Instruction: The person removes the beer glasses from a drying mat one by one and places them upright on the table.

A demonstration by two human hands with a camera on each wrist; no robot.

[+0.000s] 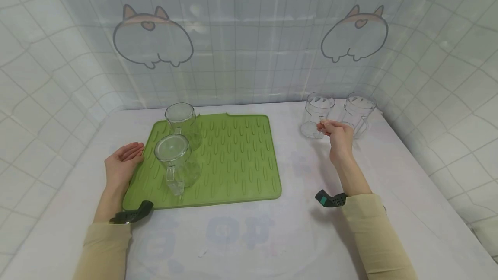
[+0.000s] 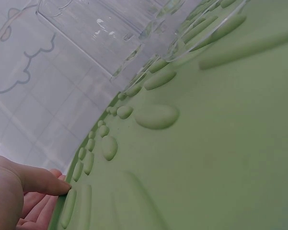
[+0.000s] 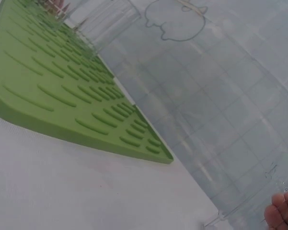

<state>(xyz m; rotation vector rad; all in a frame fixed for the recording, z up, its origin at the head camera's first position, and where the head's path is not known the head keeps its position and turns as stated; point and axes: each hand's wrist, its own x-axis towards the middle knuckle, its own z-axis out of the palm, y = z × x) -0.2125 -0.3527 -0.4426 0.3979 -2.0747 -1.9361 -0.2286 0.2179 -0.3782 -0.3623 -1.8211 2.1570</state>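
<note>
At the right, my right hand (image 1: 339,137) pinches the handle of a clear glass mug (image 1: 313,113) that stands on the white table cover. In the right wrist view only the curled fingertips (image 3: 276,214) show, beside clear glass at the lower corner. A second glass mug (image 1: 359,109) is just right of that hand. My left hand (image 1: 121,162) rests at the left edge of a green ribbed mat (image 1: 237,159), its thumb (image 2: 50,182) touching the raised rim and the other fingers loosely bent outside it. On the mat's left part are a front glass mug (image 1: 173,159) and a rear glass mug (image 1: 180,116).
A tiled-pattern sheet (image 1: 249,55) with cartoon animal drawings rises behind the table, and similar sheets flank both sides. White table cover (image 1: 299,237) lies in front of the mat and between it and the right-hand mugs.
</note>
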